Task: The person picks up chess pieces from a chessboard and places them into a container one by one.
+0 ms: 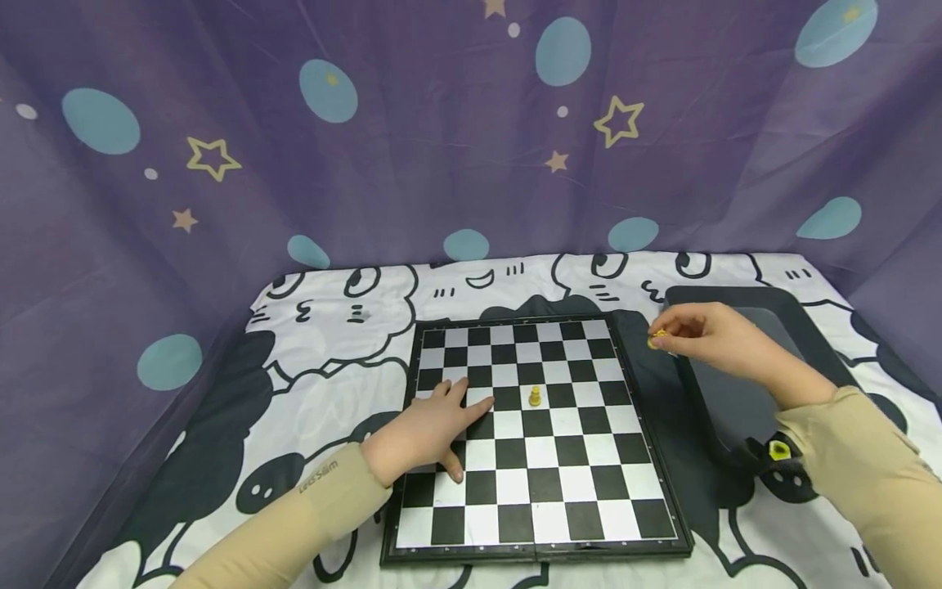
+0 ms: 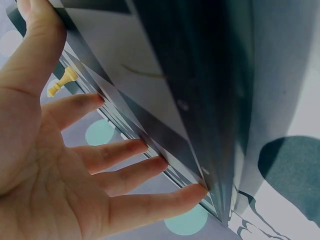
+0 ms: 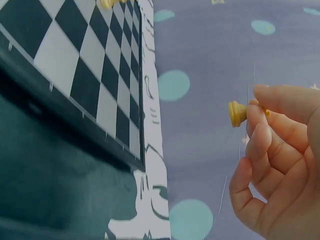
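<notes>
A black-and-white chessboard (image 1: 546, 488) lies on the cloth, and a yellow chess pawn (image 1: 535, 396) stands upright near its middle. My left hand (image 1: 434, 421) is spread over the board's left side, its fingertips at the squares. In the left wrist view the fingers are nearly straight and the palm holds nothing. Beyond the board's right edge, my right hand (image 1: 710, 337) pinches a yellow chess piece (image 3: 237, 114) between thumb and fingers. This piece lies sideways in the right wrist view, its round base outward and its top hidden by the fingers.
A dark grey tray (image 1: 721, 296) sits right of the board, partly beneath my right hand and forearm. The cloth (image 1: 331, 319) carries a black-and-white cartoon print. Behind it hangs a purple curtain (image 1: 441, 164) with stars and blue ovals.
</notes>
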`<state>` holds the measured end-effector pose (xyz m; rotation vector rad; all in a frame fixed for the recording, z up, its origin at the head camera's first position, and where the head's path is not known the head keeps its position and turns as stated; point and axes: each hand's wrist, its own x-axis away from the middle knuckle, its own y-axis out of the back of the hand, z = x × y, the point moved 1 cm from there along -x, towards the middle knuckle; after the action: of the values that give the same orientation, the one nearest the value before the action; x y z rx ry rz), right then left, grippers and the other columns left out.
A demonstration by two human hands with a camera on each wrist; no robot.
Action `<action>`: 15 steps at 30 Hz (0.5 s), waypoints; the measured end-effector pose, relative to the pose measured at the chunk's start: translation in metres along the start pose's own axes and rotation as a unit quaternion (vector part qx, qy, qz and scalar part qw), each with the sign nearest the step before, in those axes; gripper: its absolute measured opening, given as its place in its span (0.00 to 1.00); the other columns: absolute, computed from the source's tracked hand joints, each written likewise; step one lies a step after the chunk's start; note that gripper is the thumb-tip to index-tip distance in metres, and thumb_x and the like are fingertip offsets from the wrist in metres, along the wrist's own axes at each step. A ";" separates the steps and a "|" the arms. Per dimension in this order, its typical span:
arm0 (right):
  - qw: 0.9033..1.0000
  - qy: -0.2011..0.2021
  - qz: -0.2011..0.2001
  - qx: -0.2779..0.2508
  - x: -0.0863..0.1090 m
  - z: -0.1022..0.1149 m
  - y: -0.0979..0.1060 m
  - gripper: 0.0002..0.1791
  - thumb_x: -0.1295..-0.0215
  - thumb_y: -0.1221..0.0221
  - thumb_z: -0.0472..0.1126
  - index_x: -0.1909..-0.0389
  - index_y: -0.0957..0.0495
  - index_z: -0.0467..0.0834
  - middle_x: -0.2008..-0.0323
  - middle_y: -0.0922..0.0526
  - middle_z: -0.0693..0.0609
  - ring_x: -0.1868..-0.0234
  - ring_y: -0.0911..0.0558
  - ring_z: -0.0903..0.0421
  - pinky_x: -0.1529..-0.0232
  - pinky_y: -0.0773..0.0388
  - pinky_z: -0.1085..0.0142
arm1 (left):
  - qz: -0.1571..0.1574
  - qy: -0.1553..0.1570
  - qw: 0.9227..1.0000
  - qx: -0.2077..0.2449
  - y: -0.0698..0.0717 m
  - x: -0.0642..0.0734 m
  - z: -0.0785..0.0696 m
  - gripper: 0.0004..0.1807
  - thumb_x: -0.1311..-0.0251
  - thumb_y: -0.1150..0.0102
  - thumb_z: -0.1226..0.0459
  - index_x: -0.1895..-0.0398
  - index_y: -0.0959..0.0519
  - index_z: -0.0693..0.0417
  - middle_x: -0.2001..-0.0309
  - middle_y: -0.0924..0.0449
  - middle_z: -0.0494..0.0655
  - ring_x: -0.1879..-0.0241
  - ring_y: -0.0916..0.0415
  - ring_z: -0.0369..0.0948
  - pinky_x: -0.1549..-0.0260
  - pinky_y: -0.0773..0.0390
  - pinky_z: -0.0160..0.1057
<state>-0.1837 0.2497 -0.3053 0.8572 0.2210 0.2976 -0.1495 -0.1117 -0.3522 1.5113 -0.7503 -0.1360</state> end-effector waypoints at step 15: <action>0.998 -0.064 -0.025 0.002 0.004 -0.046 0.021 0.14 0.34 0.42 0.45 0.56 0.21 0.39 0.76 0.19 0.59 0.81 0.23 0.61 0.82 0.28 0.65 | 0.005 0.003 1.000 -0.005 0.001 0.000 0.000 0.58 0.71 0.27 0.48 0.28 0.41 0.43 0.29 0.48 0.63 0.31 0.48 0.62 0.46 0.32 0.65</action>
<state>-0.1978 0.2966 -0.3185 0.8707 0.1245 0.1953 -0.1500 -0.1113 -0.3513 1.4979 -0.7511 -0.1265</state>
